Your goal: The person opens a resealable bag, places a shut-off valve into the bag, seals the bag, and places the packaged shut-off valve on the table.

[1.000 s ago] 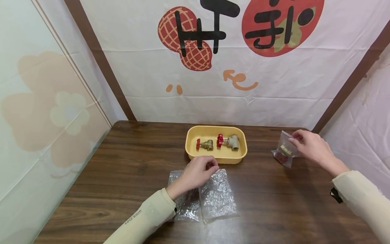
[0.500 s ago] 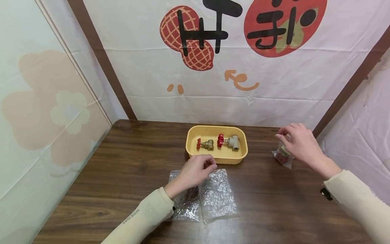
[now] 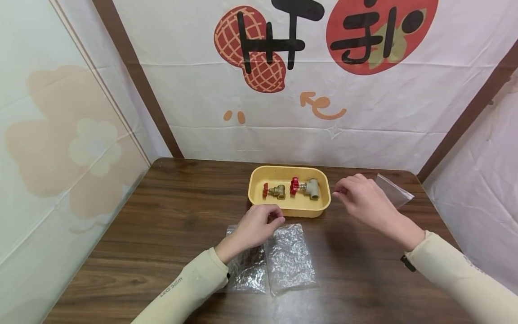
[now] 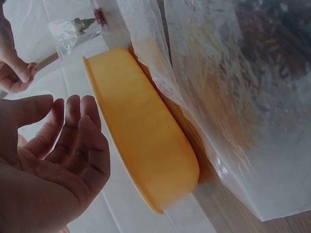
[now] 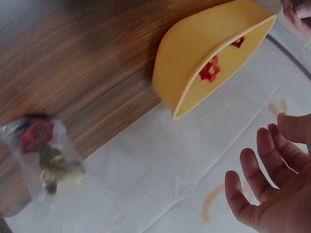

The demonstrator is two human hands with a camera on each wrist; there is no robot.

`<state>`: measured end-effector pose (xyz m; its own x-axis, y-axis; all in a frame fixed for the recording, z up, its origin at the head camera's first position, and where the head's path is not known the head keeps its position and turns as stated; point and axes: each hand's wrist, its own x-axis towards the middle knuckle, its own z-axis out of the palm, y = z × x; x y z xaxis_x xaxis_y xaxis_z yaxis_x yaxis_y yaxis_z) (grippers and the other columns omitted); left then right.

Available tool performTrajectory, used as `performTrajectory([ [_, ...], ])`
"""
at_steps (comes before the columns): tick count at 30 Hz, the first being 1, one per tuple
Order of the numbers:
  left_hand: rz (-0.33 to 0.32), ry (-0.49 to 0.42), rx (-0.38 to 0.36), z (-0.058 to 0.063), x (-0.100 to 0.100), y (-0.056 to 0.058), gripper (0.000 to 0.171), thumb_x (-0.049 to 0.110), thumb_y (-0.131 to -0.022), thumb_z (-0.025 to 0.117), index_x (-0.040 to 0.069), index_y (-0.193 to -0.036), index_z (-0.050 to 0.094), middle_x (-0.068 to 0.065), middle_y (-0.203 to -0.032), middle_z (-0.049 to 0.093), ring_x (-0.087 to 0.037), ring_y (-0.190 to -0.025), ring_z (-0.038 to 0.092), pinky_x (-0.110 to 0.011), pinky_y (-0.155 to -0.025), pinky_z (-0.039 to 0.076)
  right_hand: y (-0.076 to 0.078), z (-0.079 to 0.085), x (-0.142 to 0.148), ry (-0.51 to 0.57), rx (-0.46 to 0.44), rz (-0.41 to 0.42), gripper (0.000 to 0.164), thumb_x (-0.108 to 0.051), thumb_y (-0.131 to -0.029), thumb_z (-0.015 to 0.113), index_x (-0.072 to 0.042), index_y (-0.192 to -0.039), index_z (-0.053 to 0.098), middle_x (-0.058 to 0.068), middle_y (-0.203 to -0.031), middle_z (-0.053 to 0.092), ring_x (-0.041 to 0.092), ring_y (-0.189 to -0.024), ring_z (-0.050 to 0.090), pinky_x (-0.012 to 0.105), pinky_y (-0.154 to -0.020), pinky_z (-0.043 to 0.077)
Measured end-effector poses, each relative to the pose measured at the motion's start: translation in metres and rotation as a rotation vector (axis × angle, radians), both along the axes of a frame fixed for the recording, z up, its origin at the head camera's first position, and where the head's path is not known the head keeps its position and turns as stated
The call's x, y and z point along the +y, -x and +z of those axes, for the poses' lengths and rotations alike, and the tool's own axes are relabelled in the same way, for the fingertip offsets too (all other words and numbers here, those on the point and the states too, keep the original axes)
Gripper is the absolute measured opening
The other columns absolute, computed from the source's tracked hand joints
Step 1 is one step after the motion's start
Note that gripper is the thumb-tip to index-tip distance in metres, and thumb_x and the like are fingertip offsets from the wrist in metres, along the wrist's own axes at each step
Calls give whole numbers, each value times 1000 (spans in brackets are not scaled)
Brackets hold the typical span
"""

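In the head view my left hand (image 3: 254,227) hovers over two flat clear zip bags (image 3: 291,258), its fingers loosely curled with nothing between them. Beyond it stands a yellow plastic tray (image 3: 289,213) holding a brass valve (image 3: 276,192) with a red handwheel and a grey valve (image 3: 310,188) with a larger red one. My right hand (image 3: 366,202), also loosely curled and holding nothing, is just right of the tray. A bagged brass valve (image 5: 53,162) with a red handwheel lies farther right; in the head view its clear zip bag (image 3: 393,191) is partly hidden behind that hand.
The dark wooden table (image 3: 174,216) ends at a white printed cloth (image 3: 194,108) close behind the tray. More cloth hangs at the left and right sides. The left forearm crosses over the nearer part of the left flat bag.
My right hand has let go of the bagged valve and moved left toward the tray; the bag stays at the right. My left hand has barely shifted.
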<state>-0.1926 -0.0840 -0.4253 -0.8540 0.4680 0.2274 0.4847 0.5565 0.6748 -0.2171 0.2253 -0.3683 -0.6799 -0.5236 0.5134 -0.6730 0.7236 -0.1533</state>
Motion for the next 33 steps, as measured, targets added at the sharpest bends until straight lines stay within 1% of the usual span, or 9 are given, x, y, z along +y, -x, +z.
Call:
performTrajectory([
  [4, 12, 13, 13, -1, -1, 0, 7, 9, -99, 71, 10, -92, 73, 8, -77, 65, -7, -67, 58, -28, -65, 52, -3, -4, -10, -9, -40, 21, 13, -2, -86, 83, -10, -92, 75, -1, -83, 70, 20, -78, 59, 39, -66, 49],
  [9, 34, 35, 9, -3, -3, 0, 6, 10, -98, 71, 9, -93, 75, 9, -77, 65, -6, -66, 58, -28, -65, 52, -5, -11, -22, -14, -81, 38, 12, -2, -86, 83, -10, -92, 75, -1, -83, 70, 18, -77, 59, 38, -65, 51],
  [16, 54, 63, 28, -8, -6, 3, 9, 9, -98, 72, 11, -89, 73, 9, -71, 61, -6, -61, 54, -28, -61, 49, -8, -21, -36, -27, -149, 25, 11, -6, -89, 83, -12, -93, 75, -2, -86, 69, 18, -80, 63, 39, -68, 54],
  [23, 61, 69, -10, -10, -9, 2, 11, 8, -98, 72, 8, -87, 73, 8, -67, 58, -7, -57, 52, -28, -56, 47, -12, -31, -50, -41, -229, 21, 10, -7, -90, 82, -14, -92, 75, -6, -84, 67, 12, -74, 60, 35, -63, 53],
  [26, 77, 88, -35, -11, -10, 2, 14, 8, -98, 72, 10, -84, 71, 8, -64, 56, -7, -54, 50, -27, -54, 45, -13, -37, -56, -45, -255, 40, 9, -7, -91, 82, -13, -93, 75, -7, -83, 68, 10, -74, 62, 35, -65, 55],
  [29, 92, 120, -62, -12, -12, 1, 18, 8, -98, 73, 11, -80, 70, 7, -61, 55, -7, -53, 49, -27, -52, 44, -13, -42, -60, -54, -281, 62, 9, -8, -91, 81, -14, -93, 75, -8, -84, 68, 10, -75, 64, 36, -68, 57],
  [33, 104, 192, -97, -14, -14, 0, 26, 10, -96, 74, 12, -72, 65, 7, -60, 54, -9, -54, 50, -28, -55, 45, -13, -50, -64, -81, -332, 69, 10, -8, -91, 80, -16, -92, 74, -8, -84, 68, 11, -77, 66, 37, -70, 58],
])
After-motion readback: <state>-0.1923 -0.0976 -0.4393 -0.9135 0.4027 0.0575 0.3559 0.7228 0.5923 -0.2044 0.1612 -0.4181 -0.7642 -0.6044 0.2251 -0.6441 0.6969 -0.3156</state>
